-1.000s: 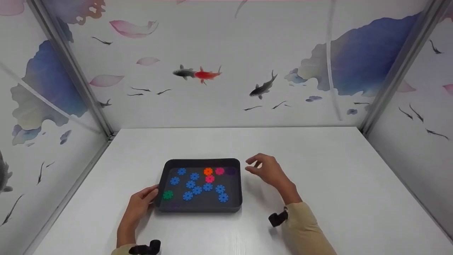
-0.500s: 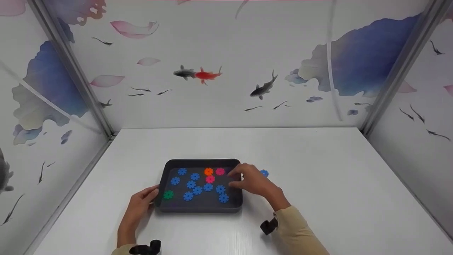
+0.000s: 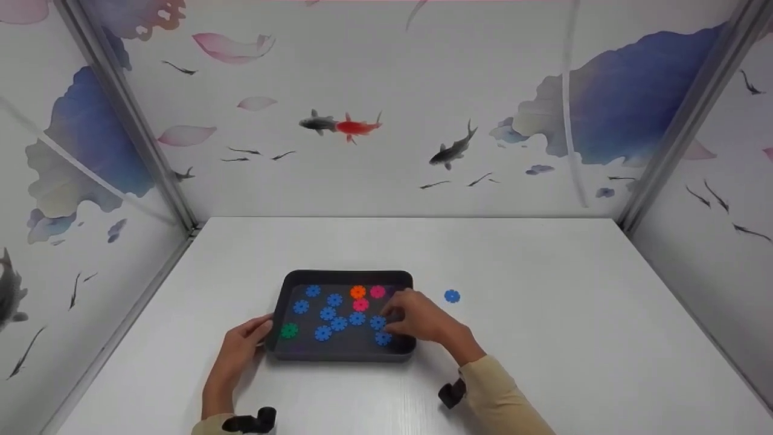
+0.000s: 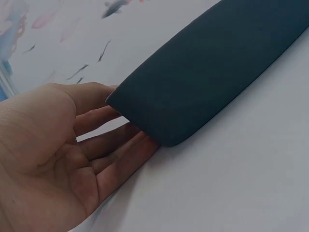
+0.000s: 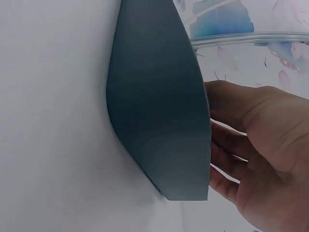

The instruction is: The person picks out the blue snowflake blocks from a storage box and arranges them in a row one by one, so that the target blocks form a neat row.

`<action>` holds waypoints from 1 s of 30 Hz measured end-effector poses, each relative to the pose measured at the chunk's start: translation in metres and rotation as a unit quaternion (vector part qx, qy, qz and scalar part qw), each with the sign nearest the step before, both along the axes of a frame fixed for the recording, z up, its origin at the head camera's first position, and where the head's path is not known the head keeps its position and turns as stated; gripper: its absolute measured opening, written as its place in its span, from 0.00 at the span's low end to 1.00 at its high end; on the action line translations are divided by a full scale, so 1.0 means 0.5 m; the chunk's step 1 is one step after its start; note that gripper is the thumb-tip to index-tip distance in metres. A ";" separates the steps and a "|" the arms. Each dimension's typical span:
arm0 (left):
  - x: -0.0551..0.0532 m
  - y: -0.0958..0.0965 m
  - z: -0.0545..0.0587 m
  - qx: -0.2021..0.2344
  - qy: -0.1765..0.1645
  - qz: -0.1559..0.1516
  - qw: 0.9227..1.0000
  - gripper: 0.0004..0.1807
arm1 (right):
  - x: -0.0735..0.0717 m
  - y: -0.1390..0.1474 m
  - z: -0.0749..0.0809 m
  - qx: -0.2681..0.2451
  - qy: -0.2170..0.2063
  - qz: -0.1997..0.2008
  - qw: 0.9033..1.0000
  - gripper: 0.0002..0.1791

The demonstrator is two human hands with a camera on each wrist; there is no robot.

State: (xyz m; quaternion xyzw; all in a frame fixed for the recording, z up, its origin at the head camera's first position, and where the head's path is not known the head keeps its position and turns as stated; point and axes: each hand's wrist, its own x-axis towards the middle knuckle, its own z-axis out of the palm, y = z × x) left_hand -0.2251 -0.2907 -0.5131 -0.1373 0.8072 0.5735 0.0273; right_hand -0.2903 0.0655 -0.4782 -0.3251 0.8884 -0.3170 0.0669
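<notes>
A dark grey tray [image 3: 341,356] lies on the white table with several small notched plastic discs in it. Most are blue; there are also a green disc [image 3: 289,330], an orange disc [image 3: 358,292] and pink ones such as the pink disc [image 3: 377,292]. My left hand [image 3: 238,350] touches the outside of the tray's left wall with its fingers fairly straight. Over the right wall reaches my right hand [image 3: 420,317], thumb and forefinger parted beside a blue disc [image 3: 378,322]. In the right wrist view the tray wall [image 5: 159,106] hides its fingertips.
One blue disc [image 3: 452,296] lies on the table [image 3: 543,290] to the right of the tray. Printed panels with fish and petals enclose the table at the back and both sides. A small black camera sits on each wrist.
My right hand has moved left from beside the tray to inside its right part, then nearer me. The blue disc on the table has come into view. My left hand stays put.
</notes>
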 end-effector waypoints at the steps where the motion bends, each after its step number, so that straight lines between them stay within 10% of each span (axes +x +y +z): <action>1: -0.002 0.002 0.000 0.001 0.002 -0.002 1.000 0.27 | 0.000 -0.001 -0.002 0.001 -0.002 0.001 1.000 0.15; 30: -0.010 -0.010 -0.009 0.018 -0.018 -0.001 1.000 0.34 | 0.028 -0.035 -0.023 0.110 0.091 -0.047 0.989 0.14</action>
